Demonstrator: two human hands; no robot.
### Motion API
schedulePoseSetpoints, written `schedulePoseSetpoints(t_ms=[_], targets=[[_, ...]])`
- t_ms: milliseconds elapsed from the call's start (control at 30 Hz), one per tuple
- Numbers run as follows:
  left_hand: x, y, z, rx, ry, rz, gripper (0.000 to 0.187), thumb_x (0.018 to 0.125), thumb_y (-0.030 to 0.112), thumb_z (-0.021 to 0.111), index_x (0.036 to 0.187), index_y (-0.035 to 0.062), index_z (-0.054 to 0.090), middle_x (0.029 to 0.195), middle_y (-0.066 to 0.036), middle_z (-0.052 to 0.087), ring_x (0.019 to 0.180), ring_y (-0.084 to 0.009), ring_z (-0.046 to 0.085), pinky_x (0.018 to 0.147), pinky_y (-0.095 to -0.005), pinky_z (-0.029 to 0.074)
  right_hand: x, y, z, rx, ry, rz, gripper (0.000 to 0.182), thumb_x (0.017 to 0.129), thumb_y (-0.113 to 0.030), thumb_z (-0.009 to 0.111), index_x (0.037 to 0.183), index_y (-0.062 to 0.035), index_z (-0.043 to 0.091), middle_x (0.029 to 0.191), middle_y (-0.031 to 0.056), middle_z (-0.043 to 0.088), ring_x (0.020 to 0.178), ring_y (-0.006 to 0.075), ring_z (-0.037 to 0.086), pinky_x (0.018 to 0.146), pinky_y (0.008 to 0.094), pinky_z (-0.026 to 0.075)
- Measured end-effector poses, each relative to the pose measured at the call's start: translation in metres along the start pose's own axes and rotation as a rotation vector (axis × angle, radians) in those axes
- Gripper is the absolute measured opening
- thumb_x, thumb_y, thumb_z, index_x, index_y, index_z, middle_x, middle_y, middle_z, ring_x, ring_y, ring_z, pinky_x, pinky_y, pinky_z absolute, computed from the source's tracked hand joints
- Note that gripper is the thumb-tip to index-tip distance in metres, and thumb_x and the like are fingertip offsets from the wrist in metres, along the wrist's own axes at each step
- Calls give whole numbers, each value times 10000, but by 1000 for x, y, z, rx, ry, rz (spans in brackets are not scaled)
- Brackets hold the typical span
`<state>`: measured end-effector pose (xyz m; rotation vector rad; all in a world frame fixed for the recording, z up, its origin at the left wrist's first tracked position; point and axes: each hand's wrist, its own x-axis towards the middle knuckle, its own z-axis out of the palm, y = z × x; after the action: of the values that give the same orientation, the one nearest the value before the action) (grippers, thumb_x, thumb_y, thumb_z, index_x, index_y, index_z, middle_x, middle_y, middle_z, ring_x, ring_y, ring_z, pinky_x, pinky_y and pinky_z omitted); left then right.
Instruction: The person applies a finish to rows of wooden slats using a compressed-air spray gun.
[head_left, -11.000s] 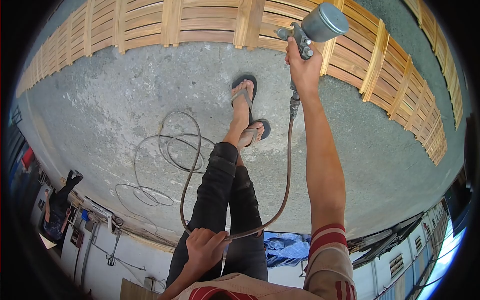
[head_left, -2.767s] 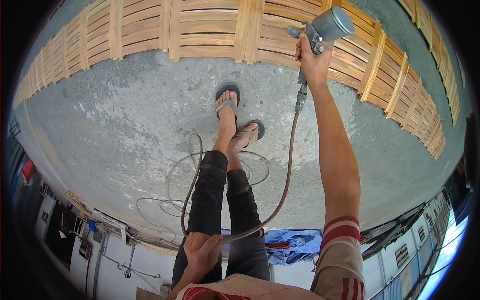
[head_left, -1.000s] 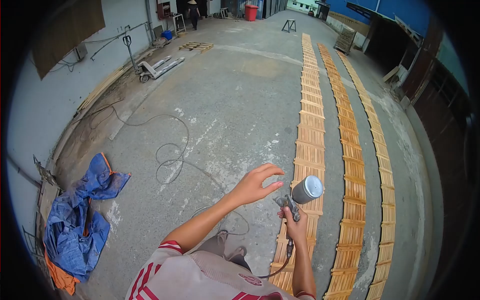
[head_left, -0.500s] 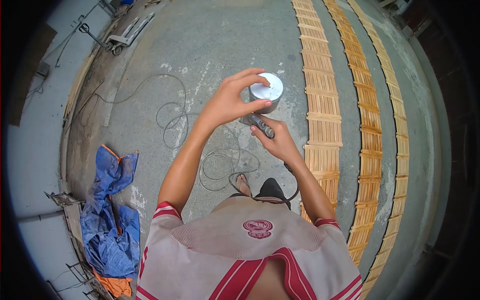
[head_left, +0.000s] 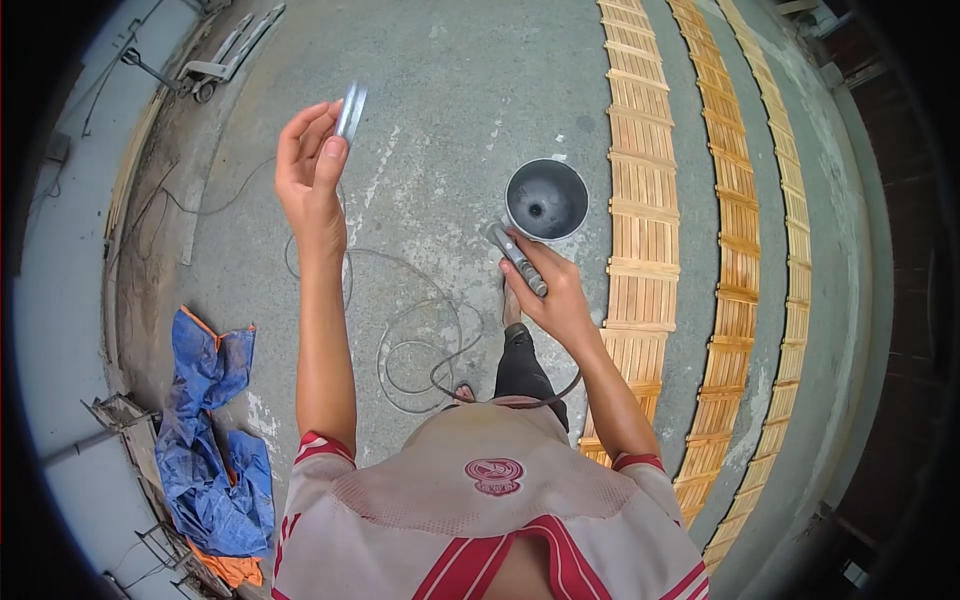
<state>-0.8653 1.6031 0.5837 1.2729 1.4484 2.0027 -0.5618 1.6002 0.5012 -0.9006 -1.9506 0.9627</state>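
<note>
My left hand (head_left: 316, 175) is raised to the left, with thumb and fingers pinching a round metal lid (head_left: 350, 112) that is turned nearly edge-on. My right hand (head_left: 550, 285) is closed around the body of a spray gun (head_left: 518, 262). At the gun's far end sits its grey metal cup (head_left: 546, 195), uncovered, so I look down at its inner walls and a dark hole at the bottom. A dark hose (head_left: 572, 388) curves near my right forearm. The gun's trigger and nozzle are hidden from this angle.
Three long rows of wooden slat panels (head_left: 640, 180) lie along the floor to the right. Loops of hose (head_left: 385, 375) spread across the concrete at left of my feet. A blue tarp (head_left: 205, 440) lies at lower left, and a pallet jack (head_left: 215, 65) stands at upper left.
My left hand has lifted the lid off the cup and carried it to the left. The cup's inside now shows. My right hand keeps its grip, and one foot has stepped forward.
</note>
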Motion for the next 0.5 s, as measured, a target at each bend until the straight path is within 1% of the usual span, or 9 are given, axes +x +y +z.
schedulePoseSetpoints(t_ms=[100, 133, 200, 267, 300, 333, 400, 467, 500], targets=[[-13, -99, -31, 131, 146, -335, 455, 1027, 219, 773, 1417, 40, 621, 1332, -162, 723, 1280, -223, 660, 1105, -354, 495, 73, 39, -23, 33, 31, 28, 391, 986, -118, 790, 1312, 82, 709, 1152, 294, 763, 1029, 425, 781, 864, 428, 605], [-31, -131, -46, 172, 194, -448, 442, 1035, 213, 769, 1415, 43, 621, 1312, -150, 728, 1261, -209, 663, 1101, -342, 492, 102, 53, -30, 24, 90, 24, 377, 996, -127, 783, 1303, 81, 712, 1113, 279, 773, 992, 396, 789, 839, 414, 605], [-84, -184, -81, 326, 254, -687, 440, 1032, 234, 789, 1387, 34, 622, 1192, -103, 740, 1136, -150, 656, 1008, -302, 494, 165, 88, -45, -6, 202, 1, 353, 1015, -146, 768, 1283, 78, 717, 1036, 250, 791, 920, 338, 805, 791, 387, 605], [-156, -222, -118, 470, 350, -905, 479, 993, 318, 829, 1318, 13, 654, 1093, -104, 744, 992, -154, 643, 902, -302, 495, 238, 129, -61, 186, 274, 262, 329, 1053, -190, 735, 1246, 77, 730, 891, 167, 789, 781, 214, 779, 688, 340, 581], [-199, -241, -139, 496, 424, -965, 522, 961, 360, 856, 1284, -3, 663, 1023, -99, 733, 923, -151, 626, 834, -317, 499, 283, 148, -71, 165, 325, 254, 324, 1065, -210, 723, 1219, 74, 737, 849, 125, 770, 744, 171, 753, 646, 323, 563], [-235, -247, -151, 603, 481, -1079, 548, 934, 391, 876, 1249, -7, 670, 944, -92, 719, 893, -156, 621, 778, -329, 503, 326, 171, -83, 142, 377, 254, 324, 1076, -230, 712, 1193, 71, 745, 807, 83, 750, 706, 129, 727, 605, 306, 545], [-291, -242, -162, 752, 563, -1240, 538, 893, 433, 899, 1142, 4, 689, 831, -69, 684, 800, -156, 613, 722, -335, 506, 416, 256, -105, 239, 389, 266, 306, 1072, -248, 717, 1073, 56, 748, 765, 58, 709, 658, 133, 711, 559, 298, 523], [-323, -244, -162, 854, 647, -1397, 539, 897, 435, 894, 1145, 3, 688, 834, -69, 683, 795, -156, 609, 718, -332, 501, 501, 285, -128, -20, 385, 264, 303, 1072, -257, 713, 981, 32, 722, 740, 48, 688, 596, 135, 685, 535, 293, 521], [-331, -245, -158, 889, 689, -1474, 539, 899, 435, 892, 1146, 2, 687, 835, -68, 683, 792, -157, 606, 716, -331, 499, 539, 300, -131, 11, 429, 237, 305, 1072, -258, 710, 972, 31, 718, 740, 51, 687, 586, 138, 683, 532, 297, 526]])
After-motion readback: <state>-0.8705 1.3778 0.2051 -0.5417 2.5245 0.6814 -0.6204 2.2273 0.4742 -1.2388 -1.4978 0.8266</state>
